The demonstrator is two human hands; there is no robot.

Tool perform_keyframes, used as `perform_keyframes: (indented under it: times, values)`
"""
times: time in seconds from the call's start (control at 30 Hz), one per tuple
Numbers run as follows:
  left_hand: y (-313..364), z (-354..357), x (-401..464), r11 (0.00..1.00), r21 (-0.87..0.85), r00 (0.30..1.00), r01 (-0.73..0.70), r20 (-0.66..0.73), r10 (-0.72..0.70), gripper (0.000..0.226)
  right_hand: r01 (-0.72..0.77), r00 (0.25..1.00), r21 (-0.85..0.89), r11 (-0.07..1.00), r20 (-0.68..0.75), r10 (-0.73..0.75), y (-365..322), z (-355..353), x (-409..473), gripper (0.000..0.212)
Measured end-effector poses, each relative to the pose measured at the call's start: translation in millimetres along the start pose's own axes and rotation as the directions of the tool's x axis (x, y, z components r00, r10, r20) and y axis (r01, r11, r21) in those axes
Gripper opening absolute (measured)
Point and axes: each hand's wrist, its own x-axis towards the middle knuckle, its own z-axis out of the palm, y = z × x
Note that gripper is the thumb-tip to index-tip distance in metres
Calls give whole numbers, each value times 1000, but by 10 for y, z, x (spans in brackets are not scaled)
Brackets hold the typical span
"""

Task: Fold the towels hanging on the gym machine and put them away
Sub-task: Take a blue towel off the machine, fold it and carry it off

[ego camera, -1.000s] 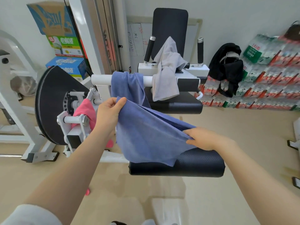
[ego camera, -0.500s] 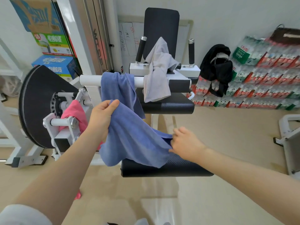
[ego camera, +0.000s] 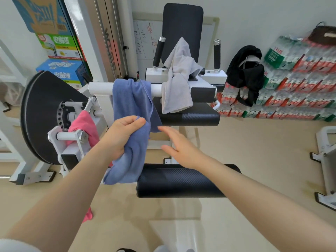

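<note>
Gripping: blue towel (ego camera: 132, 142) is being bunched in left hand (ego camera: 121, 135), upper end draped over white bar (ego camera: 101, 86) | right hand (ego camera: 179, 146) is being held spread, empty, beside it | step judged: towel being taken down for folding | next: loose corner is needing catching.

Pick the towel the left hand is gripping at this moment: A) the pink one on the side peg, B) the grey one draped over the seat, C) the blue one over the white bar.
C: the left hand bunches the blue towel, which hangs from the white bar.
</note>
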Motion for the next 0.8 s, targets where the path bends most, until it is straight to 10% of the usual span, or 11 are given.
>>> perform_keyframes:
  times: [0.23, 0.43, 0.6, 0.8]
  values:
    - [225, 35, -125, 995, 18, 994, -103, 45, 102, 38, 60, 998, 204, 977, 11, -63, -150, 17, 112, 10]
    - [314, 8, -132, 975, -174, 991, -136, -22, 134, 39, -63, 986, 298, 952, 167, 13, 207, -62, -68, 48]
    - [301, 113, -142, 988, -92, 983, -123, 126, 134, 28, -91, 957, 319, 943, 290, -6, 171, -53, -60, 24]
    - [234, 3, -71, 989, -101, 992, -110, -78, 103, 27, -257, 922, 375, 891, 371, 110, 364, -53, -195, 26]
